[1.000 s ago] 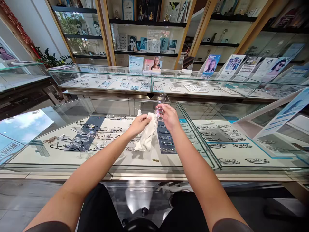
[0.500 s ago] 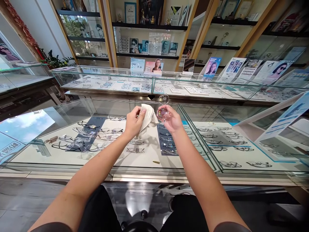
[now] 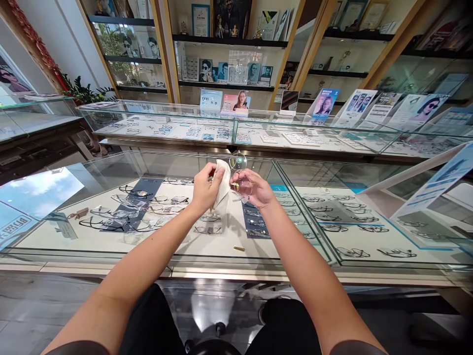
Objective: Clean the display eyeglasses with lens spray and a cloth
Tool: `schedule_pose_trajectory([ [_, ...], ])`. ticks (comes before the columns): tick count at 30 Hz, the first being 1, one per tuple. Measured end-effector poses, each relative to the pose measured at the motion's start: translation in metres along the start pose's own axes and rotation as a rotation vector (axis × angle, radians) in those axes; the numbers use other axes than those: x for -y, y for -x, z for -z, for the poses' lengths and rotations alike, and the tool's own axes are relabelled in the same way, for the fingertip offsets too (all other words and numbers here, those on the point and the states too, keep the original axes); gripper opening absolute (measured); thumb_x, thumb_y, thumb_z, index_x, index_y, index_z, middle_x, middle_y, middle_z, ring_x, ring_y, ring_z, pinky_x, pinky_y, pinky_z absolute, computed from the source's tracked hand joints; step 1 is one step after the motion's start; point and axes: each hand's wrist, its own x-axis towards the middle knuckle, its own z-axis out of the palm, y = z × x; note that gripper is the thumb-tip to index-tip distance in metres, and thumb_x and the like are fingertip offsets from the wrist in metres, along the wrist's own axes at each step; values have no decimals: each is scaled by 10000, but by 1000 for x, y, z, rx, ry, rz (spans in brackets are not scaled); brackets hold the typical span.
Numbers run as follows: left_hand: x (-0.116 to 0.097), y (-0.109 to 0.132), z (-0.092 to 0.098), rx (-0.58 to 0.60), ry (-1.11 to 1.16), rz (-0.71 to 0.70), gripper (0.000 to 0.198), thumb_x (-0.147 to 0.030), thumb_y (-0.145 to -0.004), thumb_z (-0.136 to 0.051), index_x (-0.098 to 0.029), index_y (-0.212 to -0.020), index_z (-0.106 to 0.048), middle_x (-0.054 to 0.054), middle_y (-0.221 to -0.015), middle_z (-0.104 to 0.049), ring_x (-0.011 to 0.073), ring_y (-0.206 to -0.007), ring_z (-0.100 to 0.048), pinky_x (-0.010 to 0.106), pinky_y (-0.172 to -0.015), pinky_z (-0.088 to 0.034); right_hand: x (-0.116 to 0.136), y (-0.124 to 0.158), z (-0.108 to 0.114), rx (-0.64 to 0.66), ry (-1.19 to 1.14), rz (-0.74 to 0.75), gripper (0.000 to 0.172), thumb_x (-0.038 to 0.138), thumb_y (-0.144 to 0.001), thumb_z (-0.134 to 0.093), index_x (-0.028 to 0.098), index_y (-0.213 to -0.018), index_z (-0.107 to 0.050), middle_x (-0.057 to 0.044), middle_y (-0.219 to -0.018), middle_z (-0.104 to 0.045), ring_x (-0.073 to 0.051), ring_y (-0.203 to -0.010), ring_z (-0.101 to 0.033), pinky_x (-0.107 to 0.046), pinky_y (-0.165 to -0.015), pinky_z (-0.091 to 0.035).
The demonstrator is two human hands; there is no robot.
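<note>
A pale cleaning cloth [image 3: 222,183] hangs from my left hand [image 3: 207,183], whose thumb and fingers are closed on it. Just to the right, my right hand [image 3: 260,190] grips a pair of round, thin-rimmed eyeglasses [image 3: 238,160]. The glasses are held up on end, one lens above the other, with small yellow print on the lower lens. Their near edge is close beside the cloth; whether they touch I cannot tell. Both hands are above the glass display case [image 3: 218,246], in which rows of spectacle frames [image 3: 257,219] lie.
A small gold-coloured piece [image 3: 239,248] lies near the front of the case. At the right stands a tilted sign [image 3: 424,182]. Behind runs a second glass counter [image 3: 166,121] with frames and several upright leaflets [image 3: 325,104]. A plant [image 3: 83,91] stands at the back left.
My right hand has brought the eyeglasses left and slightly down, closer to the cloth, and turned them. The cloth now hangs narrower, while my left hand has stayed nearly in place.
</note>
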Motion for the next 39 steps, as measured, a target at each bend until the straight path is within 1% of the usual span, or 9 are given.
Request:
schedule_pose_trajectory([
  [10,-4,-5,6,-60,13,28,377,-575,-1061,-562,-225,-926,-607,15,-857,-625,166,-777,-538,286,-749,-443,5,-3,9,-84,144,80,358,559,-718,-929,245,-770,-765,-43,-880,-784,-207,-853,-714,-346,-818,-600],
  [17,-5,-9,6,36,99,82,415,-606,-1027,-592,-226,-863,-571,-4,-788,-562,154,-719,-487,282,-700,-414,6,-6,10,-140,217,99,337,566,-712,-931,257,-776,-812,-44,-897,-805,-203,-863,-719,-338,-826,-586],
  [20,-8,-8,5,91,84,85,407,-572,-1005,-616,-222,-812,-540,-10,-759,-540,154,-726,-485,280,-716,-416,5,-6,9,-183,226,136,335,571,-716,-925,264,-806,-828,-48,-979,-824,-214,-940,-732,-336,-846,-591],
  [22,-9,-7,4,139,83,100,367,-537,-985,-634,-220,-823,-542,-10,-779,-560,152,-739,-503,277,-729,-423,4,-6,8,-199,220,171,332,568,-714,-931,266,-815,-835,-55,-1114,-835,-231,-1055,-738,-330,-865,-595],
  [26,-10,-3,2,216,135,122,260,-443,-976,-641,-222,-885,-539,-13,-814,-578,138,-726,-505,265,-710,-414,1,-6,6,-169,210,182,320,564,-731,-933,275,-835,-844,-59,-1289,-819,-273,-1230,-719,-343,-888,-604],
  [30,-9,-1,0,231,165,158,248,-447,-988,-631,-230,-929,-528,-18,-811,-583,131,-705,-507,254,-682,-406,-2,-7,7,-192,223,138,348,580,-727,-928,274,-864,-838,-55,-1124,-844,-241,-1013,-756,-339,-808,-603],
  [33,-8,-2,0,223,183,174,262,-473,-995,-625,-234,-961,-524,-11,-843,-609,131,-719,-541,248,-681,-418,-4,-8,9,-239,229,153,371,593,-707,-939,275,-864,-827,-25,-933,-818,-200,-854,-724,-311,-729,-573],
  [35,-8,-2,1,228,203,173,252,-470,-1004,-616,-236,-983,-524,-8,-858,-624,131,-722,-553,246,-681,-424,-4,-9,9,-250,247,157,387,612,-709,-937,277,-870,-829,-17,-865,-792,-195,-815,-706,-309,-706,-559],
  [39,-11,-3,2,242,212,145,224,-439,-1009,-613,-232,-975,-535,-3,-885,-635,131,-739,-559,250,-697,-433,-3,-9,7,-274,281,194,383,619,-726,-930,274,-870,-848,-18,-893,-795,-183,-815,-690,-315,-752,-556],
])
